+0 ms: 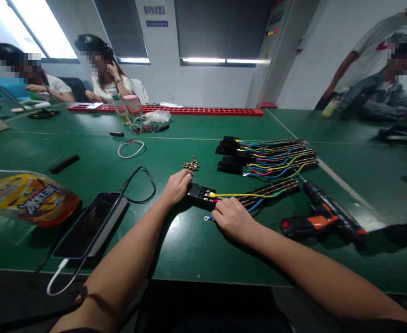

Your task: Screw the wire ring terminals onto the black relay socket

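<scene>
A black terminal block [202, 194] lies on the green table, with its screw contacts facing up. My left hand [177, 187] is closed at the block's left end, with its fingertips against it. At the block's right side, my right hand [234, 217] is closed on a red wire [216, 200], whose end is at the contacts. A yellow wire [241, 195] runs from the block to a dark slotted strip [274, 190]. Below the block, a blue wire's ring terminal [207, 218] hangs loose. Just beyond my left hand is a small pile of brass-coloured screws [191, 165].
Several similar wired blocks [231, 165] lie behind. A power screwdriver [323, 215] rests at right, its bit pointing towards the strips. At left are a phone [89, 226] on a white block, cables and a drink bottle [33, 198]. Other people sit around the table.
</scene>
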The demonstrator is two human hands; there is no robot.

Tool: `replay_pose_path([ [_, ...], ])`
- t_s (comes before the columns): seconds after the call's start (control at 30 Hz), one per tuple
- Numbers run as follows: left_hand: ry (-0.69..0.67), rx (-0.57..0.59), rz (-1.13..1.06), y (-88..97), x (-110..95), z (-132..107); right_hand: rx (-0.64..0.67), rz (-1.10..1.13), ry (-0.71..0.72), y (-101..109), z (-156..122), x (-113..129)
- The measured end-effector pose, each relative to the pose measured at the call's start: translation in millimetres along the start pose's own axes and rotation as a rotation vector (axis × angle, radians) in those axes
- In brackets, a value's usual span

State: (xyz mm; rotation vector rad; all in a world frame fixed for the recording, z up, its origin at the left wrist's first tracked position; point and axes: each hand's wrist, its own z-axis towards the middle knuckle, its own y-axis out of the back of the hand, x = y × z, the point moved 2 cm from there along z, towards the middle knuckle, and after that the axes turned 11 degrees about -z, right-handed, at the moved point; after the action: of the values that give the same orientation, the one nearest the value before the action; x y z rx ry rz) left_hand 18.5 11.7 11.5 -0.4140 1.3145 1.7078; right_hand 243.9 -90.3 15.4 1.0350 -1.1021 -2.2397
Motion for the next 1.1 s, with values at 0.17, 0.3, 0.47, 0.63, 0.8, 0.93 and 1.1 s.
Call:
replay_pose_path([
  [0.17,0.130,-0.103,0.291,-2.2,20,5,-0.003,0.001,0.003,2,-1,0],
  [0.3,0.118,-0.059,0.403,-5.9,22,9,0.017,0.028,-0.004,1,-2,0],
  [0.47,0.163,0.023,0.523,-6.2,21,21,0.012,0.052,-0.006,-1,-2,0],
  [0.63,0.292,0.141,0.699,-4.9,18,27,0.007,0.056,-0.006,0,-2,-1],
  [0.8,0.267,0.132,0.722,-5.3,16,25,0.002,0.048,-0.010,0,-3,0],
  [0.93,0.251,0.128,0.704,-6.0,15,22,-0.005,0.048,-0.017,-2,-3,0],
  [1.1,0.219,0.065,0.668,-5.6,12,17,-0.007,0.053,-0.013,-1,-2,-1],
])
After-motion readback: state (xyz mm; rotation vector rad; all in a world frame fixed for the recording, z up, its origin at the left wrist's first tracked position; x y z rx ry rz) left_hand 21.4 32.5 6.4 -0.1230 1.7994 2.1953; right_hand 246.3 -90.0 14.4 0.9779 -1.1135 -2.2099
